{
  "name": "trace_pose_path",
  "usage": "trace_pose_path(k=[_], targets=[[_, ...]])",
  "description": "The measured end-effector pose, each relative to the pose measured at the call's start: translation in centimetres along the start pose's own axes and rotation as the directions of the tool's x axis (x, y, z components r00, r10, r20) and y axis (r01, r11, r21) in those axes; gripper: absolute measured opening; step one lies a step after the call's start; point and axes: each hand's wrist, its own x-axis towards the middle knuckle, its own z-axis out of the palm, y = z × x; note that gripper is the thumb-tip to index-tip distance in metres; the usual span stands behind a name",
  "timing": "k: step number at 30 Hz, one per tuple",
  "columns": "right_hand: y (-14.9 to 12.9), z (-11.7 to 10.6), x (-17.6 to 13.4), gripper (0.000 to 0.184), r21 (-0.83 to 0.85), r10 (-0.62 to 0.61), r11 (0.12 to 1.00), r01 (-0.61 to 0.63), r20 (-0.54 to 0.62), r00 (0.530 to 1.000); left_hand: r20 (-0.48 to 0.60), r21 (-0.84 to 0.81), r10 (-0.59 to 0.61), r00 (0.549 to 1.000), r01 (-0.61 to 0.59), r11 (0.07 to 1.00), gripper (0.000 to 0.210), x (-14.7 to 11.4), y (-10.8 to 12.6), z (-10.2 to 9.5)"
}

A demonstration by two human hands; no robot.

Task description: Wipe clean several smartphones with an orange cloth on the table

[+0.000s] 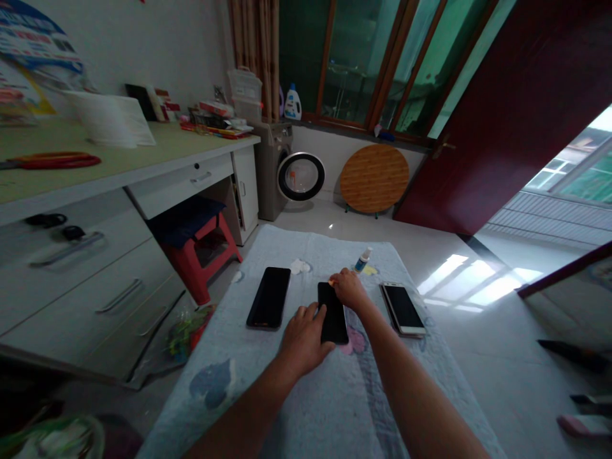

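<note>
A black smartphone (pixel 332 322) lies on the light-blue patterned cloth (pixel 258 408) between my hands. My left hand (pixel 305 335) holds it by the left side, thumb at its lower edge and fingers along the screen. At the phone's top end, my right hand (pixel 349 288) is closed, with a small pale-orange bit showing at the fingertips; what it is I cannot make out. To the left rests a larger dark phone (pixel 269 298), screen up. On the right, a white-framed phone (pixel 402 309) sits on top of another flat device. A small spray bottle (pixel 363 259) stands beyond my right hand.
A desk (pixel 191 156) runs along the left, bearing a paper roll (pixel 108 120) and red-handled pliers (pixel 57 160). Beneath it is a red stool (pixel 203 248). Farther back are a washing machine with its round door (pixel 301 176) swung out and a round wooden tabletop (pixel 375 178).
</note>
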Motion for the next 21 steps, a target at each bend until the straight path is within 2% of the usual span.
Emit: trace_pose_path(k=[4,9,15,21], targets=[[1.0,0.0,-1.3,0.031,0.006,0.038,0.999,-0.038,-0.012,0.999,0.009,0.011,-0.005,1.000,0.005,1.000,0.076,0.1,-0.2,0.4],[0.8,0.8,-3.7,0.031,0.026,0.095,0.995,-0.094,-0.044,0.995,0.011,0.011,0.009,1.000,-0.009,1.000,0.076,0.3,-0.3,0.5],[-0.1,1.8,-7.4,0.028,0.186,0.174,0.970,-0.156,-0.089,0.981,-0.008,0.018,0.015,1.000,-0.015,1.000,0.077,0.3,-0.3,0.6],[-0.9,1.8,-11.3,0.025,0.264,0.163,0.955,-0.133,-0.093,0.982,-0.028,0.025,0.026,0.999,-0.025,0.999,0.076,0.3,-0.3,0.5]])
